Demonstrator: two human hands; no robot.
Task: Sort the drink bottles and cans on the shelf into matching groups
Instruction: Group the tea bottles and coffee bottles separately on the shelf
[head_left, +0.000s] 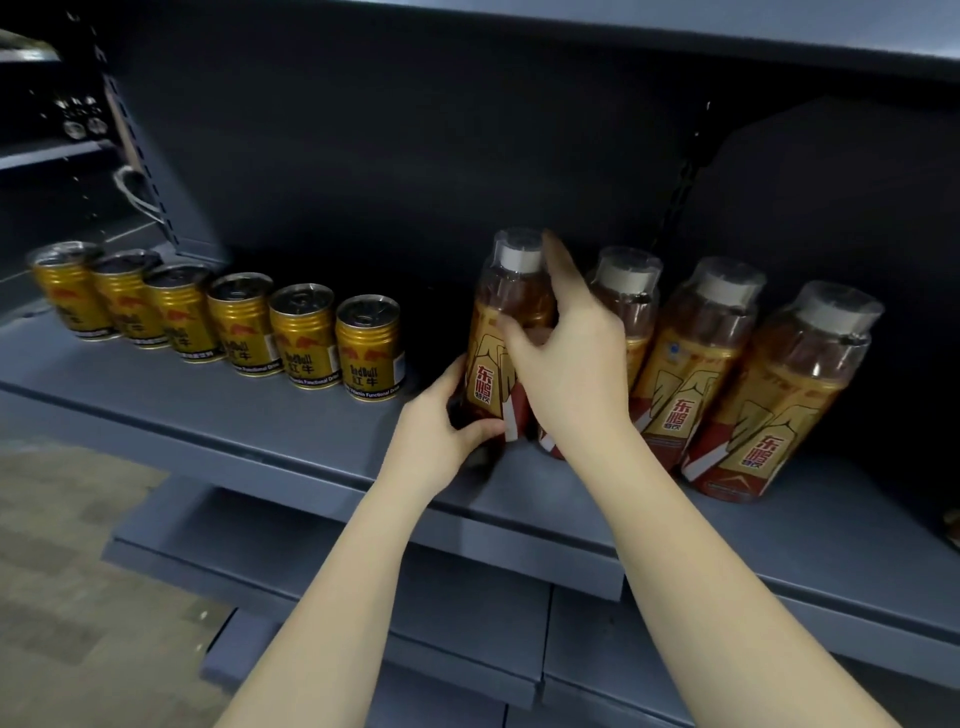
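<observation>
Several gold Red Bull cans (306, 335) stand in a row on the left of the grey shelf (218, 415). To the right stand several amber drink bottles with red-gold labels and white caps. My left hand (441, 421) grips the base of the leftmost bottle (493, 364). My right hand (566, 353) wraps round the same bottle's upper body, its forefinger raised beside the cap. Three more bottles (696, 364) lean in line to the right, the nearest one partly hidden behind my right hand.
A dark back panel rises behind the drinks and another shelf (779, 36) overhangs above. Lower grey shelves (415, 597) jut out below. A gap of bare shelf separates cans from bottles. A neighbouring dark rack (62, 145) stands at the far left.
</observation>
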